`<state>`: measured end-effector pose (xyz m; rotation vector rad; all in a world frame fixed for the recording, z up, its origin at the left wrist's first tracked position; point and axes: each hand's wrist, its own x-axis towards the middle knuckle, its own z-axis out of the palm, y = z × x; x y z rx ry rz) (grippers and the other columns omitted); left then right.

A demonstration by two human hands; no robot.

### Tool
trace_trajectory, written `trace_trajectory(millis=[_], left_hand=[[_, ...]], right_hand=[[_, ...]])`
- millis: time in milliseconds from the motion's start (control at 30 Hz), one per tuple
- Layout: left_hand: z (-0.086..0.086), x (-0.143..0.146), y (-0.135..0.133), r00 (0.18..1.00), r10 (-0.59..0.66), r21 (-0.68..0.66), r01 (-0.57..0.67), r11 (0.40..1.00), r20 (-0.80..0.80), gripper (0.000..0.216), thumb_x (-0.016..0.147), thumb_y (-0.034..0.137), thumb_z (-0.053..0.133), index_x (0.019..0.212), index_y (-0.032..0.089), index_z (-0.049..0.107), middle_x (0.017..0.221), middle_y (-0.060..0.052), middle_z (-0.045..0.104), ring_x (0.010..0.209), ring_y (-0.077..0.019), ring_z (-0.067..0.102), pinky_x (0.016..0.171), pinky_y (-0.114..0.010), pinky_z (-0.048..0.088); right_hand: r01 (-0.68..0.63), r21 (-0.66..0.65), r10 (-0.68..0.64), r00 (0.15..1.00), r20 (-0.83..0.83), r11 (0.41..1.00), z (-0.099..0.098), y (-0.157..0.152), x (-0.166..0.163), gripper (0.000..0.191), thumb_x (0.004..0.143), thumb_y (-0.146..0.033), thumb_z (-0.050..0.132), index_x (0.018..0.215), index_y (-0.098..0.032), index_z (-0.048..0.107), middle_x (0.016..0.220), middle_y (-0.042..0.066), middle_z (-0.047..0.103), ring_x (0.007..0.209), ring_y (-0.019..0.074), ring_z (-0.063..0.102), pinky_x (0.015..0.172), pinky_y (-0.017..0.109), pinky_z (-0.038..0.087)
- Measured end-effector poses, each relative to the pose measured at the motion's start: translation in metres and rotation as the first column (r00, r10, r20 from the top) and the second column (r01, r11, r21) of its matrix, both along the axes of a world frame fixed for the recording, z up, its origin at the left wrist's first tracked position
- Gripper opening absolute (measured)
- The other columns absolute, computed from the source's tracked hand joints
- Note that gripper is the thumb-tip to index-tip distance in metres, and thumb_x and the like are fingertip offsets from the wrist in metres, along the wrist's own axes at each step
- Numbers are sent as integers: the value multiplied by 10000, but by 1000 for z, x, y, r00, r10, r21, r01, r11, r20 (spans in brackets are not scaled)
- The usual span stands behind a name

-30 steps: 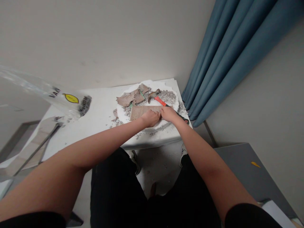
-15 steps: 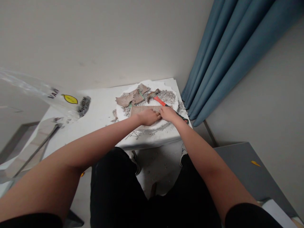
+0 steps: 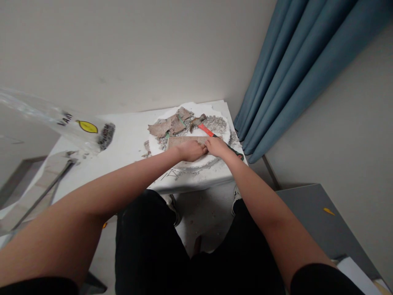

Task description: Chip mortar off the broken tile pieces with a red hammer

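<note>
Both hands work over a tan board dotted with small holes (image 3: 179,141), which lies on a round white slab (image 3: 225,132). My left hand (image 3: 192,150) rests on the board with its fingers curled in. Close against it, my right hand (image 3: 215,146) has its fingers bent together at the board's right part. Whatever is between the fingers is too small or hidden to make out. Just beyond my right hand lies a claw hammer (image 3: 206,130) with a red and black handle, its head pointing back left. My right hand and wrist hide part of that handle.
Torn brown pieces (image 3: 167,126) and grey rubble (image 3: 216,123) lie on the slab. Thin nail-like sticks (image 3: 172,173) are at the white table's (image 3: 129,135) front edge. A clear bag (image 3: 87,127) with grey bits stands left. A blue curtain (image 3: 276,82) hangs right.
The fingers of my left hand have drawn in closer together. My right hand stays almost in place, and the view has shifted slightly.
</note>
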<state>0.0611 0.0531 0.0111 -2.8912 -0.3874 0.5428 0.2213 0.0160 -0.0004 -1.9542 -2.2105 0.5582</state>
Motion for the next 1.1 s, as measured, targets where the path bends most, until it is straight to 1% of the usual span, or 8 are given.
trace_trajectory(millis=[167, 333, 467, 600, 733, 933, 1000, 1100], left_hand=[[-1, 2, -9, 994, 111, 7, -111, 994, 17, 396, 959, 128, 362, 1273, 46, 590, 1128, -208, 711, 829, -229, 691, 762, -340, 463], [1, 5, -14, 980, 198, 36, -198, 979, 10, 378, 974, 137, 331, 1158, 63, 653, 1004, -189, 735, 833, -249, 709, 750, -345, 475], [7, 4, -12, 990, 144, 26, -144, 989, 5, 371, 963, 200, 412, 1236, 76, 630, 1138, -198, 712, 893, -256, 701, 812, -359, 476], [10, 4, -7, 994, 99, -25, -100, 995, -42, 469, 914, 206, 491, 1369, 116, 559, 1247, -194, 681, 897, -250, 703, 836, -362, 470], [9, 6, -4, 990, 118, -39, -121, 992, -82, 451, 940, 151, 399, 1355, 122, 573, 1178, -172, 714, 897, -242, 708, 828, -352, 468], [11, 8, -6, 977, 191, -49, -196, 979, -92, 394, 962, 173, 349, 1192, 105, 662, 1044, -173, 746, 895, -263, 707, 827, -370, 481], [14, 7, -6, 983, 164, -31, -167, 985, -84, 402, 950, 217, 400, 1265, 122, 631, 1117, -179, 732, 904, -267, 709, 828, -372, 486], [16, 3, -4, 993, 75, -18, -77, 997, -87, 510, 912, 283, 496, 1405, 158, 535, 1231, -185, 693, 926, -276, 710, 834, -375, 490]], right_hand=[[-2, 26, 2, 1000, 6, 1000, -7, 3, 1, 414, 1056, -260, 321, 1151, -130, 702, 1194, 173, 722, 1112, 264, 661, 954, 317, 459], [6, 28, -6, 1000, 2, 1000, -8, 2, 1, 429, 1058, -290, 310, 1169, -129, 692, 1216, 183, 714, 1111, 271, 660, 930, 319, 471], [-3, 29, 2, 1000, 9, 1000, -7, 2, 1, 413, 1058, -274, 327, 1156, -124, 700, 1205, 181, 719, 1116, 262, 661, 947, 311, 460], [-22, 39, 21, 1000, 22, 999, -8, 3, 0, 387, 1052, -246, 361, 1130, -115, 717, 1217, 190, 711, 1128, 276, 657, 976, 333, 446], [-26, 45, 25, 999, 26, 999, -6, 2, 1, 387, 1052, -242, 361, 1136, -109, 715, 1211, 194, 711, 1130, 278, 656, 971, 331, 450], [-11, 29, 11, 1000, 12, 1000, 0, -2, 1, 401, 1060, -258, 342, 1151, -105, 701, 1188, 190, 720, 1114, 265, 661, 933, 309, 459], [-6, 25, 5, 1000, 8, 1000, 0, -2, 0, 400, 1062, -256, 340, 1148, -104, 700, 1199, 193, 716, 1123, 263, 657, 939, 306, 453], [4, 18, -4, 1000, 1, 1000, -2, 0, -1, 395, 1063, -268, 346, 1160, -106, 693, 1228, 193, 705, 1135, 264, 652, 935, 305, 451]])
